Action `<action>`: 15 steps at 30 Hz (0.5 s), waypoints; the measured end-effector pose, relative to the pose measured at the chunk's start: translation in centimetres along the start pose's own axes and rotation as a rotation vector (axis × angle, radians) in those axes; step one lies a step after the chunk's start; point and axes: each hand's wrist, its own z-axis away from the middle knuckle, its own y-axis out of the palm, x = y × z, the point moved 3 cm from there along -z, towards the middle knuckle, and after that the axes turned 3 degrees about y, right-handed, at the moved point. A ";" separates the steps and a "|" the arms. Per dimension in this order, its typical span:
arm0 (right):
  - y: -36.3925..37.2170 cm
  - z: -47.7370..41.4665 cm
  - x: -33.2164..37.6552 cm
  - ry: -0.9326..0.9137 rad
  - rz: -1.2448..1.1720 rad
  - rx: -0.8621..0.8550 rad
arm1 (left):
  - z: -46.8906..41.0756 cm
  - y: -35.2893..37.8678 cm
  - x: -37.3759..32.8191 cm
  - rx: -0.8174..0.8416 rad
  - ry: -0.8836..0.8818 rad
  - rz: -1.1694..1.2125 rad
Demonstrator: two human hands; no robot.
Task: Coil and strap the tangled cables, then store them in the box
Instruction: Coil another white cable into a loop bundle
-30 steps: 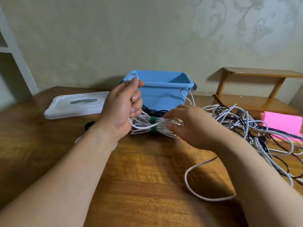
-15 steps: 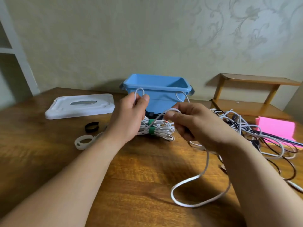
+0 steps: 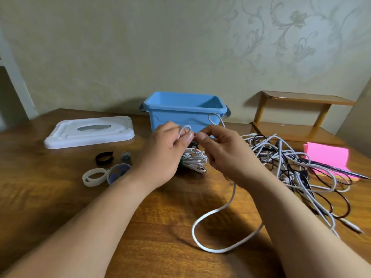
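Observation:
My left hand [image 3: 162, 155] pinches a small loop of a white cable [image 3: 212, 217] in front of the open blue box [image 3: 184, 115]. Close beside it, my right hand [image 3: 226, 155] pinches the same cable, which hangs down and loops across the wooden table [image 3: 60, 197]. Under my hands lies a coiled white cable bundle [image 3: 195, 162] with a green strap. To the right spreads a tangled heap of white and black cables [image 3: 291, 165].
The white box lid [image 3: 90, 132] lies at the back left. Loose straps, one black [image 3: 104, 157] and one white [image 3: 94, 177], lie left of my hands. A pink block [image 3: 327, 157] and a wooden shelf [image 3: 299, 117] stand at the right.
My right hand rose from the strapped bundle and came up next to my left hand, drawing the white cable along. The cable's loose loop shifted on the table.

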 end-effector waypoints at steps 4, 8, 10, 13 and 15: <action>-0.2 -0.2 0.3 -0.084 0.015 -0.077 | 0.5 0.2 -1.0 0.076 -0.030 0.015; -0.4 -0.2 0.4 -0.144 0.031 -0.134 | 0.6 0.3 -1.3 0.115 -0.073 0.149; -0.4 -0.1 0.6 -0.144 0.006 -0.123 | 0.4 0.2 -1.4 0.136 -0.066 0.214; -0.4 -0.2 0.7 -0.136 -0.015 -0.102 | 0.4 0.3 -1.5 0.149 -0.066 0.194; -0.5 -0.4 0.4 -0.093 -0.027 -0.055 | 0.3 -0.1 -1.3 0.063 -0.079 0.132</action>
